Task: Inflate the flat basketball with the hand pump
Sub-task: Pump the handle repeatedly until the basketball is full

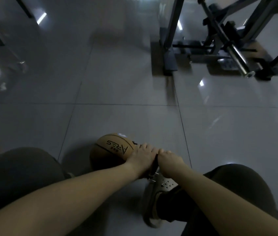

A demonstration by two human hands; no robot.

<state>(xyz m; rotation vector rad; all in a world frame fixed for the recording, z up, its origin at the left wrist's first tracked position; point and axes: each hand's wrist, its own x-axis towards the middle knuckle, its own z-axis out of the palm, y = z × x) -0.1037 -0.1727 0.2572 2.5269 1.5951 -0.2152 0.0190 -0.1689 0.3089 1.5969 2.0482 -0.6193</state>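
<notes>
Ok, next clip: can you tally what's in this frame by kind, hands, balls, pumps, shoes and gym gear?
Hands: 2, the left hand and the right hand, both closed on the pump
Basketball: 1, on the floor
Hand pump: 1, mostly hidden between the hands
Shoe: 1 visible
Metal gym frame: 1
Total: 6
</notes>
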